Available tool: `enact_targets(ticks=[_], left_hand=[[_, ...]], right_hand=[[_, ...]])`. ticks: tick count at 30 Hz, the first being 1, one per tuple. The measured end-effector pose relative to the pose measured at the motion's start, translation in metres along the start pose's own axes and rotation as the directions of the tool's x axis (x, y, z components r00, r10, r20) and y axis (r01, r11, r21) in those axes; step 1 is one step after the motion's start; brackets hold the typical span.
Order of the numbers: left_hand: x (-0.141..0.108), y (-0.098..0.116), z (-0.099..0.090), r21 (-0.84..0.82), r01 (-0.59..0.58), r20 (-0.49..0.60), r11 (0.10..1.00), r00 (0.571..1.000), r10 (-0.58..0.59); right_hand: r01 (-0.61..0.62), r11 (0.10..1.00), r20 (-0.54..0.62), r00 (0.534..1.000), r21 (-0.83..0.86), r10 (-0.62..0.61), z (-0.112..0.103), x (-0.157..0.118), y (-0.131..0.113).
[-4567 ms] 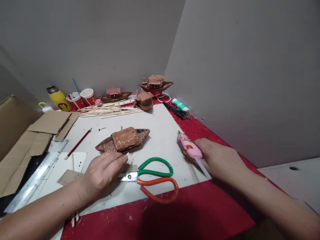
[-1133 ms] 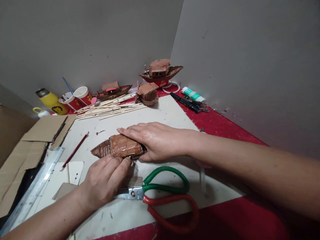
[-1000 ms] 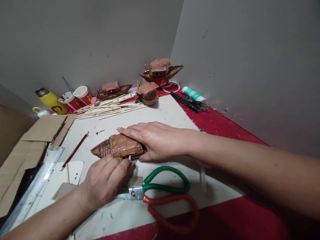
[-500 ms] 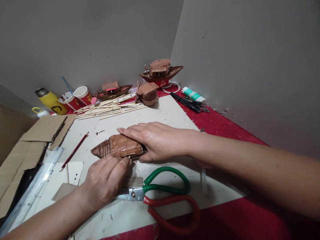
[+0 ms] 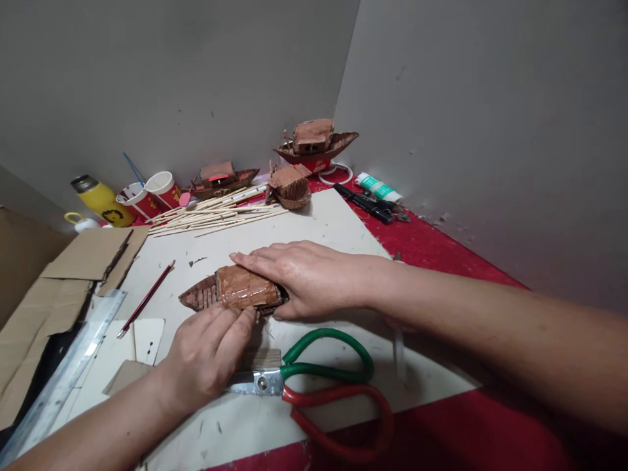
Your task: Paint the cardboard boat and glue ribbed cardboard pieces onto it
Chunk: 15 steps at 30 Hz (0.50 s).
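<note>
One small, glossy-roofed brown model boat [image 5: 245, 288] lies on a flat white sheet [image 5: 338, 229], best steadied by the right hand [image 5: 307, 275], thumb and fingers gripping its end, while the left hand [image 5: 209, 347], fingertips bunched, any catch hidden from me, should press the boat's near side gently.

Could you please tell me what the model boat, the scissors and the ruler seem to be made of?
Model boat: probably cardboard, since the rough edges of its brown, glossy roof look corrugated.
Scissors: silvery, shiny metal, likely steel; the smooth green and red handles look plastic-coated, though solid plastic is possible.
Ruler: likely clear plastic, going by its pale, see-through, shiny look.
</note>
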<state>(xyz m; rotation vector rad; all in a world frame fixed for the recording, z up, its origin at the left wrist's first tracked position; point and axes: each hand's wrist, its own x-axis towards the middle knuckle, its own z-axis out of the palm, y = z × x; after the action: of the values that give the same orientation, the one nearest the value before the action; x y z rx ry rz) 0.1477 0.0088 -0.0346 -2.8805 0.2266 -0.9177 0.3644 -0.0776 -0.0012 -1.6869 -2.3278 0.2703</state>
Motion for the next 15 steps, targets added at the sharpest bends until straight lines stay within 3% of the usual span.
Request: enact_targets(ticks=[6,15], left_hand=[[-0.009,-0.003,-0.001,0.111,-0.082,0.057,0.990,0.996,0.076],[-0.010,0.000,0.003,0.128,0.069,-0.051,0.989,0.997,-0.063]], right_hand=[[0.004,1.000,0.006,1.000,-0.011,-0.004,0.000,0.001,-0.001],[-0.009,1.000,0.030,1.000,0.006,0.008,-0.002,0.002,-0.002]])
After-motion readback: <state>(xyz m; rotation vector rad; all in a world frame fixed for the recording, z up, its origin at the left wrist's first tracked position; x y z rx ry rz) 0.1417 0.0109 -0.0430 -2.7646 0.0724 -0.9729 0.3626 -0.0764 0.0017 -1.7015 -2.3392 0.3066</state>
